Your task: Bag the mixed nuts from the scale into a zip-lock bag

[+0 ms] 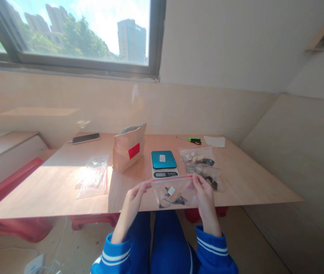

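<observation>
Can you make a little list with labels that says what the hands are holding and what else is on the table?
left hand: pinches the left top corner of the zip bag
right hand: pinches the right top corner of the same bag
bag contents: dark and pale pieces, small white tag
behind it: scale with teal top
right of scale: two filled bags
left: brown pouch, empty clear bags, phone

Bright daylight pours through the wide dark-framed window (73, 34), laying a hard sunlit patch across the pale wooden tabletop (65, 179) — the clear empty plastic bags (93, 177) glare white. Edges bow with wide-angle distortion; detail is soft throughout — slightly hazy.
</observation>
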Available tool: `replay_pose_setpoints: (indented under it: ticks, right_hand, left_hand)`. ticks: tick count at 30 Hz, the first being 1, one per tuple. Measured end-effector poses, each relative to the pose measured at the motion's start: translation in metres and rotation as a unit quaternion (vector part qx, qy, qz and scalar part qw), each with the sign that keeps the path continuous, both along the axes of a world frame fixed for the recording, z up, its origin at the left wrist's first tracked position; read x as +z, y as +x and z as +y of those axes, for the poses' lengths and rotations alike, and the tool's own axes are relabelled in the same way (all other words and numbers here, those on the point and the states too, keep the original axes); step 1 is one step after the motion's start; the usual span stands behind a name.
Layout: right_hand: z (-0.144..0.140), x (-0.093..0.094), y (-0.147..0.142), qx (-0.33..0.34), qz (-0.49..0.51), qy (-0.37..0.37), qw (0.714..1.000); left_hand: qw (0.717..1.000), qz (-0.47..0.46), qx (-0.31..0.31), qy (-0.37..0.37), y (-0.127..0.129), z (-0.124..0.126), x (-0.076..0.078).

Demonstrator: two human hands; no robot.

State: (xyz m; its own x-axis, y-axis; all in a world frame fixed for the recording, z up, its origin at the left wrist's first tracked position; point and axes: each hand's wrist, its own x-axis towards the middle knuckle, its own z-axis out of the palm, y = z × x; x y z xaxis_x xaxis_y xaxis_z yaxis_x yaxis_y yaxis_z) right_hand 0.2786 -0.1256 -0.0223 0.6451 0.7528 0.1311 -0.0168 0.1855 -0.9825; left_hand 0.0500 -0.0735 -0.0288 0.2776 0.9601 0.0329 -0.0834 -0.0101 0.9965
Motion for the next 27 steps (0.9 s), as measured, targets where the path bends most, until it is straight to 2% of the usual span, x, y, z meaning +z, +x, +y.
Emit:
replay_pose_setpoints:
  ticks: [3,5,7,10,13,15,19,22,24,27]
  right_hand:
    - [0.001,-0.007,0.060,-0.075,-0.070,-0.015,0.995]
    - [0.004,-0.014,0.097,-0.125,-0.143,-0.034,0.981]
    - [0.009,-0.021,0.121,-0.240,-0.225,-0.091,0.940]
    - [0.013,-0.033,0.122,-0.397,-0.295,-0.143,0.857]
    - [0.009,-0.045,0.096,-0.478,-0.334,-0.141,0.800]
    - [0.004,-0.051,0.076,-0.475,-0.367,-0.133,0.789]
    - [0.000,-0.065,0.051,-0.364,-0.426,-0.133,0.817]
    - [0.008,-0.077,0.052,-0.289,-0.465,-0.134,0.826]
    - [0.016,-0.084,0.062,-0.248,-0.483,-0.131,0.830]
    - [0.029,-0.088,0.080,-0.178,-0.495,-0.131,0.840]
  left_hand:
    - [0.999,0.031,0.005,0.007,-0.007,0.004,-0.001]
    - [0.999,0.035,0.019,0.008,-0.015,0.005,-0.001]
    - [0.999,0.031,0.043,0.009,-0.023,0.006,0.000]
    - [0.996,0.018,0.083,0.014,-0.028,0.006,0.000]
    - [0.996,0.015,0.089,0.016,-0.028,0.007,0.000]
    - [0.996,0.019,0.091,0.019,-0.028,0.008,-0.002]
    - [0.992,0.040,0.114,0.029,-0.031,0.011,-0.005]
    - [0.982,0.055,0.173,0.060,-0.037,0.015,-0.001]
    - [0.969,0.065,0.218,0.093,-0.040,0.019,0.007]
    - [0.947,0.085,0.269,0.155,-0.042,0.030,0.030]
